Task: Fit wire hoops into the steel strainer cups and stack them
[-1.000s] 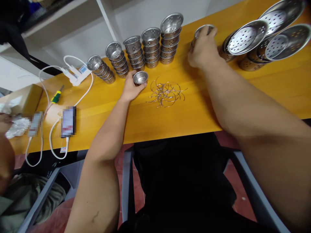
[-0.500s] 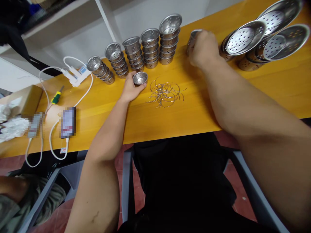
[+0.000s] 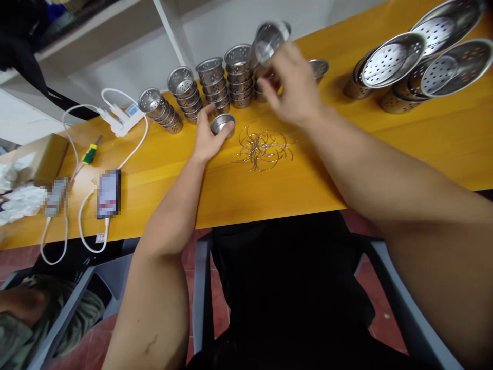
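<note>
Standing between spread left fingers [image 3: 223, 134], cup [image 3: 221, 123]

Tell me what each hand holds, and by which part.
Right hand: a blurred cup, place of grip unclear. Left hand: thumb against the low cup's near side, forefinger raised; whether that's a hold cannot be told.

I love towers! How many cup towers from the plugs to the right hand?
5: leftmost tower, then second tower, third tower, fourth tower, fifth tower partly behind the right hand.
</note>
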The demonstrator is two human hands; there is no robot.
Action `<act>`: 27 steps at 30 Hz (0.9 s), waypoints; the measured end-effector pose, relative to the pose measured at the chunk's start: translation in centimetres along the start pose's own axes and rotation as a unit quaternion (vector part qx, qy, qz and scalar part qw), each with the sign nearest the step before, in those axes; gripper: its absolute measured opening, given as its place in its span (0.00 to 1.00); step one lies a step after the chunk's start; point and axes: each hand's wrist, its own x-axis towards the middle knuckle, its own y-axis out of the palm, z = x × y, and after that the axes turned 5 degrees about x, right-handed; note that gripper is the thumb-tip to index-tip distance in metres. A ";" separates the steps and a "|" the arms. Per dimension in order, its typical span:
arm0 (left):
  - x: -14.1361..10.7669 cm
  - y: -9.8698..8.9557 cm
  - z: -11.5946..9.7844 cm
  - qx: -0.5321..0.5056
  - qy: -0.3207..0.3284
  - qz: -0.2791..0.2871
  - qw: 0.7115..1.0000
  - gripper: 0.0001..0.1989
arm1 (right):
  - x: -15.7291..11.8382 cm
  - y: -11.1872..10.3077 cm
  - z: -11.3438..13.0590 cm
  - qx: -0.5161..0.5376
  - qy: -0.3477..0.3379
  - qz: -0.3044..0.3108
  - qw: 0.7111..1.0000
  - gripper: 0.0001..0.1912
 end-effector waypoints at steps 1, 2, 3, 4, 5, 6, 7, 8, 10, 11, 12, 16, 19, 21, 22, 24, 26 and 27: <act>0.1 -0.2 -0.9 -0.003 0.002 -0.008 1.000 0.56 | -0.1 1.1 -0.2 0.009 -0.017 0.030 0.999 0.14; 0.1 -0.4 -1.9 -0.006 0.012 -0.012 1.000 0.56 | -0.3 2.3 -0.4 0.010 -0.032 0.046 0.998 0.13; 0.1 -0.6 -3.0 -0.013 0.024 -0.014 1.000 0.55 | -0.5 3.5 -0.4 0.011 -0.045 0.054 0.997 0.14; 0.0 -0.7 -4.0 -0.023 0.036 -0.012 0.999 0.55 | -0.7 4.6 -0.4 0.023 -0.054 0.068 0.996 0.14; -0.2 -0.8 -4.8 -0.032 0.045 -0.009 0.998 0.55 | -0.9 5.7 -0.3 0.037 -0.065 0.080 0.994 0.15; -0.3 -0.8 -5.6 -0.038 0.048 -0.003 0.998 0.55 | -1.2 6.6 -0.2 0.052 -0.076 0.086 0.992 0.15; -0.5 -0.8 -6.1 -0.039 0.048 0.003 0.998 0.55 | -1.4 7.4 0.0 0.066 -0.087 0.091 0.990 0.16; -0.6 -0.8 -6.5 -0.038 0.044 0.009 0.998 0.54 | -1.5 7.9 0.3 0.082 -0.097 0.093 0.988 0.16; -0.7 -1.0 -6.8 -0.039 0.035 0.016 0.999 0.53 | -1.8 8.6 0.7 0.113 -0.109 0.082 0.984 0.17; -0.7 -1.1 -6.7 -0.042 0.032 0.016 0.998 0.52 | -1.8 8.8 0.8 0.125 -0.113 0.070 0.983 0.17; -0.7 -1.1 -6.6 -0.047 0.031 0.016 0.998 0.51 | -1.8 8.9 0.8 0.134 -0.117 0.055 0.983 0.18; -0.3 -1.1 -5.6 -0.067 0.039 0.006 0.997 0.50 | -1.4 9.2 0.3 0.147 -0.137 0.018 0.979 0.24; 0.1 -0.5 -4.7 -0.079 0.052 -0.014 0.995 0.50 | -1.2 9.4 -0.7 0.152 -0.161 0.033 0.975 0.32; 0.3 -0.1 -4.0 -0.085 0.064 -0.023 0.994 0.48 | -1.1 9.5 -1.4 0.152 -0.168 0.048 0.973 0.36; 0.4 0.0 -3.8 -0.087 0.069 -0.025 0.993 0.47 | -1.1 9.4 -1.7 0.153 -0.167 0.054 0.973 0.38; 0.5 0.1 -3.3 -0.086 0.079 -0.026 0.993 0.45 | -1.0 9.3 -2.1 0.154 -0.162 0.057 0.973 0.40; 0.6 0.1 -2.8 -0.078 0.089 -0.023 0.993 0.45 | -1.0 9.2 -2.1 0.156 -0.160 0.052 0.973 0.40; 0.6 0.1 -2.7 -0.074 0.095 -0.020 0.993 0.45 | -1.0 9.2 -2.0 0.158 -0.159 0.050 0.973 0.39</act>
